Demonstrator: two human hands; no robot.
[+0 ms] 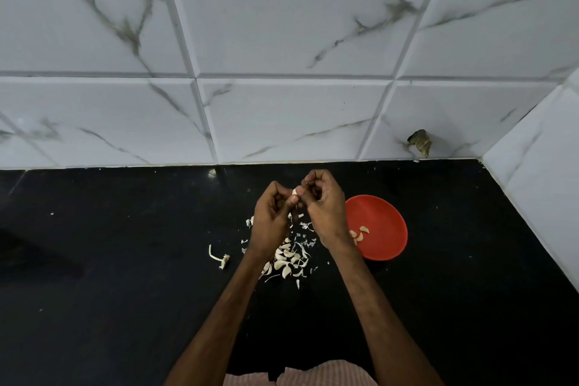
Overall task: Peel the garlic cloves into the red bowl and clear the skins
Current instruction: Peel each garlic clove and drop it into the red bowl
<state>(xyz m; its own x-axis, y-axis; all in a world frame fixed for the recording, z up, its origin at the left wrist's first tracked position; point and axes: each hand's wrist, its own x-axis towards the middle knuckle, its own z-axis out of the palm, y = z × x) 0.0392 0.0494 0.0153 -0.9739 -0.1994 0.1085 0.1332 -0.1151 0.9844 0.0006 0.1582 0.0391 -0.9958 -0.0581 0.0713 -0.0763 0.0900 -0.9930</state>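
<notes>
So the biggest thing in view is the white marble-look wall tiles point(282, 25) across the back, with more tile on a side wall at the right, and below that the black countertop point(109, 260) where everything's going on. Two bare forearms come up from the bottom edge, with a bit of striped cloth point(300, 374) between them. One red bowl point(387, 216) sits on the counter just right of the right wrist, and I count three peeled cloves point(361, 233) in it near its left side, though the wrist covers part of the bowl so there could be more. The left hand point(271, 213) and right hand point(324, 207) are raised together over the counter, fingers curled in on both, and both pinch one garlic clove point(294, 191) between them, only its pale tip poking out. Right below the hands is one loose heap of unpeeled cloves point(286, 262), maybe seven or eight, can't count exactly because the left wrist hides some, with a scatter of papery skins point(305, 226) mixed in and around, too many tiny bits to count. Left of the heap and apart from it lies one garlic stalk point(219, 258). One brown scrap point(420, 142) sits against the wall tile at the far right, can't tell what it is
</notes>
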